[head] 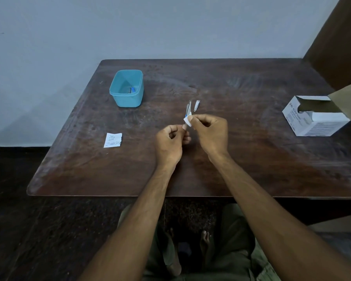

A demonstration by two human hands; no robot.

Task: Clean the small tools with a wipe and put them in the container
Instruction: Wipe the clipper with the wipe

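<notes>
White wipe (187,121) is pinched by the right hand (210,131) around a tool (188,109) the left hand (170,141) grips steady, the blue container (118,98) waiting nearby.

A dark wooden table (231,159) is seen mid-frame. On it are set a blue tub (126,88) at upper left, a torn sachet (113,140) at left, a nail clipper (197,105) centrally, and an opened white box (314,116) at right.

A plain home room; worn wooden table (251,159) against a bare painted wall (170,27).
</notes>
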